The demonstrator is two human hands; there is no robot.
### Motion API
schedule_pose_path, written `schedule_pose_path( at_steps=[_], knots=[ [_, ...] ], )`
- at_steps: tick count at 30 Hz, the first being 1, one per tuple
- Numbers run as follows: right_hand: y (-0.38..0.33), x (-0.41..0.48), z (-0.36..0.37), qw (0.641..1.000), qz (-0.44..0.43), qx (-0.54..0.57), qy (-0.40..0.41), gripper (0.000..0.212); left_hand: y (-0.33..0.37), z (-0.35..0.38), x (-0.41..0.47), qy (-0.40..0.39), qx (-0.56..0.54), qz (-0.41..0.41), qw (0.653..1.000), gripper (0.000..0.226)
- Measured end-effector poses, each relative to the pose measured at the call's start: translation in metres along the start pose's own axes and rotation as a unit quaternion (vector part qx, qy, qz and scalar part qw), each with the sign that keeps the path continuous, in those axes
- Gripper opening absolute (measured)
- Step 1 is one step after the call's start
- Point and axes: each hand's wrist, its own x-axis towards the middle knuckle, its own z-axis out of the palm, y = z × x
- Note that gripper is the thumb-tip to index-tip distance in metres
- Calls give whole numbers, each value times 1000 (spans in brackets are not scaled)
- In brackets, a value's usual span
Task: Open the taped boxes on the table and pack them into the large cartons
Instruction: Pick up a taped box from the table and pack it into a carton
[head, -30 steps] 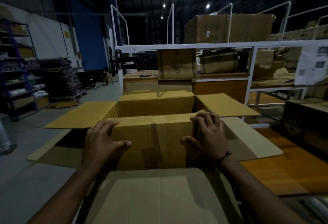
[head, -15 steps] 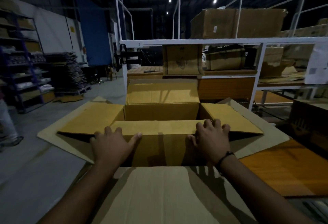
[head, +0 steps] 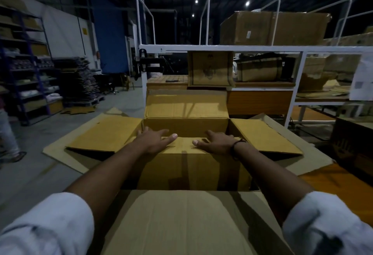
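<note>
An open brown box (head: 191, 170) sits down inside the large carton (head: 181, 224), whose pale near flap lies spread toward me. The box's left flap (head: 105, 133) and right flap (head: 262, 135) lie out flat, and its far flap (head: 185, 105) stands up. My left hand (head: 155, 139) and my right hand (head: 218, 140) rest side by side on the box's near top edge. The fingers reach forward over the opening, the thumbs point at each other. What is inside the box is hidden.
A white metal rack (head: 222, 48) with several cartons stands right behind the box. The orange table top (head: 333, 184) shows at the right, with a dark box (head: 353, 143) on it. A person (head: 8, 133) stands at the far left by blue shelves (head: 30, 73).
The box has sunk lower into the large carton. Both hands slid from its front face up onto the near top edge and closer together. The far flap now stands upright.
</note>
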Motion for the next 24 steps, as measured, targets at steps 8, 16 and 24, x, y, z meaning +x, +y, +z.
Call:
schedule_pose_path(
  at_steps=[8,16,24],
  knots=[
    [-2,13,6,1000,-1,-28,-5,114,-6,5,16,-37,-28,-15,999,91],
    [-3,3,0,995,-55,-31,75,103,-2,-5,22,86,0,25,996,81],
    [-32,-39,-47,941,-95,-119,301,86,0,-51,-9,373,-11,129,919,68]
  ],
)
